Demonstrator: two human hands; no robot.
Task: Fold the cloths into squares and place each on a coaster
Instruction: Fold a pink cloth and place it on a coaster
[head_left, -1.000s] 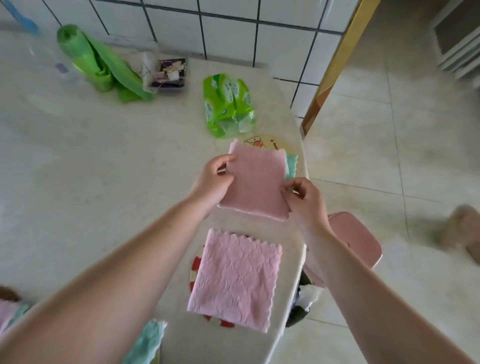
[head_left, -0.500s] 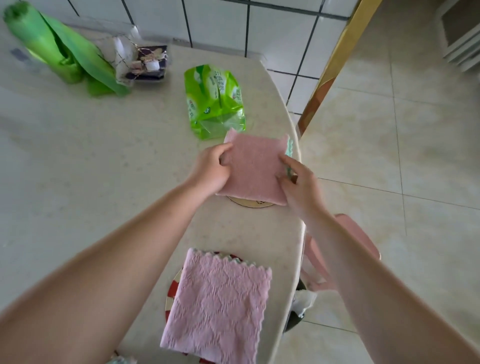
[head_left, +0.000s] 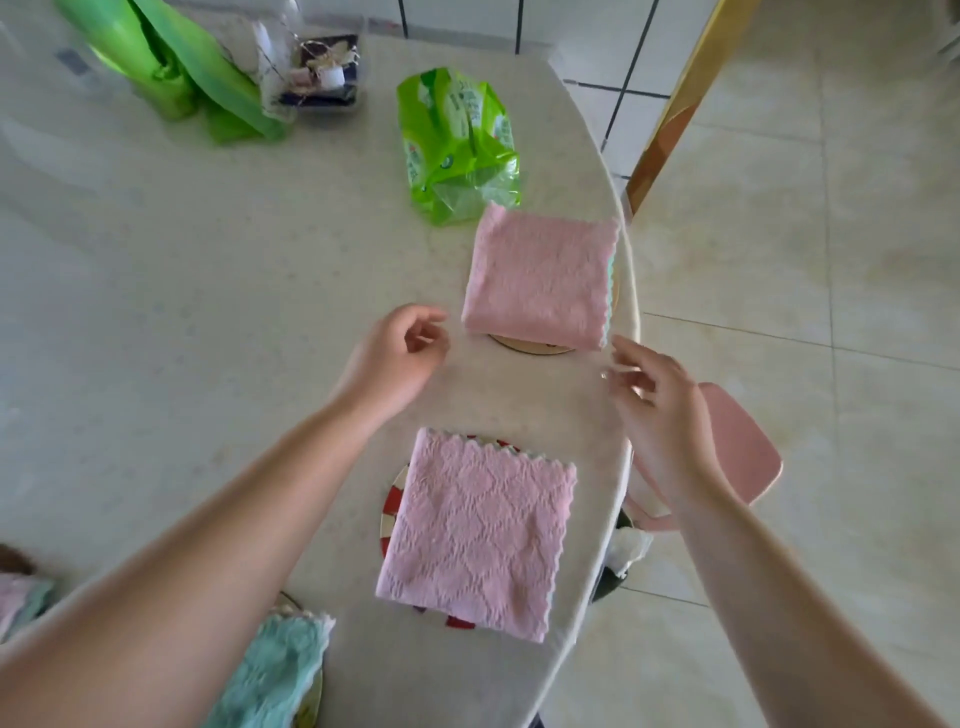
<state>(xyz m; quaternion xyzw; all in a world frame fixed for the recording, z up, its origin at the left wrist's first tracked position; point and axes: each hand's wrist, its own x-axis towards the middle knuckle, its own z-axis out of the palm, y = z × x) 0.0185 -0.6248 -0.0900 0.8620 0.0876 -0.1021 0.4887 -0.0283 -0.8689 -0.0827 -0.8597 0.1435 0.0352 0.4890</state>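
Cloths folded into pink squares are lying on a pale table (head_left: 182, 291) near its right edge. The far pink cloth (head_left: 537, 278) is resting on a tan coaster (head_left: 530, 345), with only a sliver of the coaster peeking out at the near side. The near pink cloth (head_left: 480, 530) is covering a red and white coaster (head_left: 390, 506), which is showing along its left side and bottom edge.

Both hands are hovering empty between the two cloths. The left hand (head_left: 397, 358) is sitting just left of the far cloth with its fingers loosely curled and gripping nothing. The right hand (head_left: 652, 410) is floating over the table's right edge, fingers spread and slightly blurred, touching nothing.

A teal cloth (head_left: 270, 675) is lying at the bottom left, apparently also on a coaster. More cloth, pink and teal, is poking in at the left edge (head_left: 21, 597).

Judging from this, the placing of the far cloth is looking finished, and the hands are free. The next move is probably calling for a reach toward the cloths at the left edge, to pick one up and begin folding it. Whether another free coaster is waiting cannot be told.
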